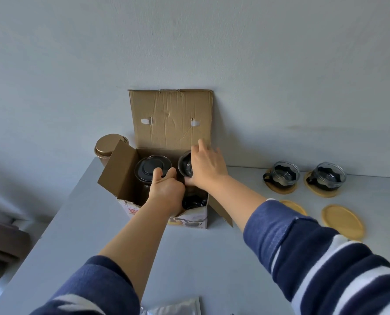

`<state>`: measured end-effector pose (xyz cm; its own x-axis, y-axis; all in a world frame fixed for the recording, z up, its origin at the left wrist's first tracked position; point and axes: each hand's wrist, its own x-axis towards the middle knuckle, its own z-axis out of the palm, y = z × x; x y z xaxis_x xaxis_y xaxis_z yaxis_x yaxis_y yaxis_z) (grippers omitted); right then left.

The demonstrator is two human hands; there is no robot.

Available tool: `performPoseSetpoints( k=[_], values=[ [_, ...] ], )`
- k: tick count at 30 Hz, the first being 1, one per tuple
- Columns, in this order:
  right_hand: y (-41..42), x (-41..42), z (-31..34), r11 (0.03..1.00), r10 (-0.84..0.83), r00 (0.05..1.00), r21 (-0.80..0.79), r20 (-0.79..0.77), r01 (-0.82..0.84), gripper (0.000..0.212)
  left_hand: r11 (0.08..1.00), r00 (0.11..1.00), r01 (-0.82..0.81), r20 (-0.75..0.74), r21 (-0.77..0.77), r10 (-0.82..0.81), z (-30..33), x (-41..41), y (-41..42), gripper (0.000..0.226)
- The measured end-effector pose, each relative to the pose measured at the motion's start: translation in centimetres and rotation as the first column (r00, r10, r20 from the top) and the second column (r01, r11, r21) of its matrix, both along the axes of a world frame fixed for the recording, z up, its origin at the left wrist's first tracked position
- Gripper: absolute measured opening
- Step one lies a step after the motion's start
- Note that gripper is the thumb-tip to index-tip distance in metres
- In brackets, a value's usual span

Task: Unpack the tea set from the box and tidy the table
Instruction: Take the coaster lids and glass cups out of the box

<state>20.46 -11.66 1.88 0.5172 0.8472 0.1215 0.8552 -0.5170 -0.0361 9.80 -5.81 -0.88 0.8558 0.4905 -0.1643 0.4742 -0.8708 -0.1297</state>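
Note:
An open cardboard box (170,114) stands on the white table (189,258) against the wall, lid flap up. Inside at the left sits a glass teapot with a black lid (152,168). My right hand (206,165) grips a dark glass cup (185,165) tilted at the box's back right, raised near the rim. My left hand (165,189) reaches into the middle of the box, fingers curled on the teapot's edge. Another dark cup (194,202) lies lower in the box. Two glass cups (281,175) (328,178) rest on wooden coasters at the right.
Two bare wooden coasters (343,219) (295,206) lie in front of the cups. A gold round tin (108,146) stands behind the box's left flap. A silver foil packet (178,306) lies at the near table edge. The table's left edge drops off beside the box.

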Motion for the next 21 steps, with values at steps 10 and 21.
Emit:
performPoseSetpoints(
  k=[10,21],
  values=[
    [-2.7,1.9,3.3,0.953,-0.057,0.945,0.264,-0.323,0.148,0.091,0.992,0.993,0.111,-0.035,0.06,-0.109,0.8,0.8,1.0,0.041],
    [-11.5,6.4,5.7,0.86,-0.244,0.847,0.299,-0.473,0.414,0.088,0.982,0.975,0.109,0.21,-0.153,-0.075,9.6,2.7,0.6,0.084]
  ],
)
